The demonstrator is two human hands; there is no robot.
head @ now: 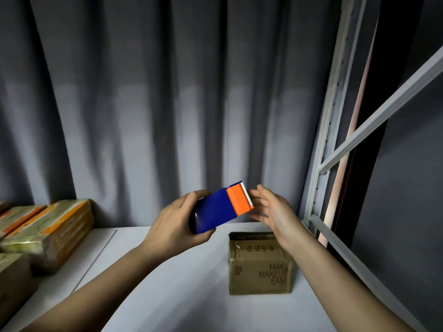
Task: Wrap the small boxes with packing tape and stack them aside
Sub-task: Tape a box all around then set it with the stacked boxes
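Note:
My left hand (173,225) grips a blue tape dispenser (217,210) with an orange head and a white toothed blade, held in the air above the table. My right hand (273,209) is beside the blade end with its fingers straight, its fingertips at the orange part. Below my right wrist a small brown cardboard box (260,264) with printed letters stands on the white table (167,295). The box has shiny tape over its top.
Several wrapped green and orange boxes (45,233) are stacked at the table's left edge. A grey curtain (167,104) hangs behind the table. A white metal shelf frame (335,140) rises on the right.

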